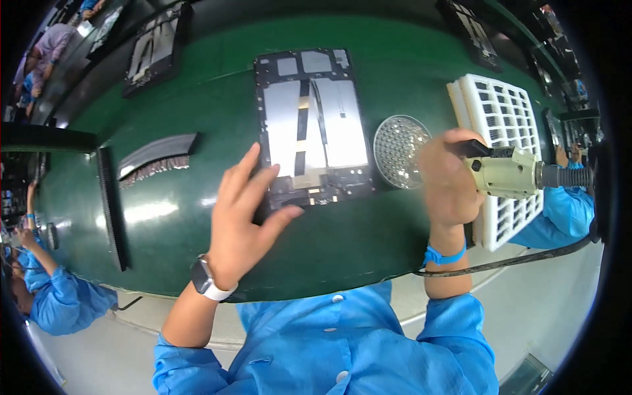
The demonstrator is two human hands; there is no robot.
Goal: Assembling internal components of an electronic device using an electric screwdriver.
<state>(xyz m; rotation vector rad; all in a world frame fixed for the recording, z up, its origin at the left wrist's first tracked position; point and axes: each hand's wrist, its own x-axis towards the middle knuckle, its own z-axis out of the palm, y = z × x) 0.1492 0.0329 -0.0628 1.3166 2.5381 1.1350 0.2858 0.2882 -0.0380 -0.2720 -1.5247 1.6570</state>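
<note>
A tablet-like device with its inside exposed (342, 141) lies on the green work surface, with a black frame, silvery plates and dark ribbon cables. My left hand (240, 214) rests at its lower left edge, fingers spread, some fingertips touching the frame. To the right of the device, my right hand (451, 184) is raised and smeared by motion, closed around a pale green electric screwdriver (507, 172) with a black lever. The tool's tip is hidden. Just left of that hand stands a round dish with a dimpled, shiny inside (398, 150).
White gridded trays (503, 118) stand behind the screwdriver. A dark cable (513, 265) crosses the front right. At left lie a curved strip with small screw-like pieces (158, 155) and a black ridged strip (112, 210). Another device (155, 49) is at far left; co-workers sit both sides.
</note>
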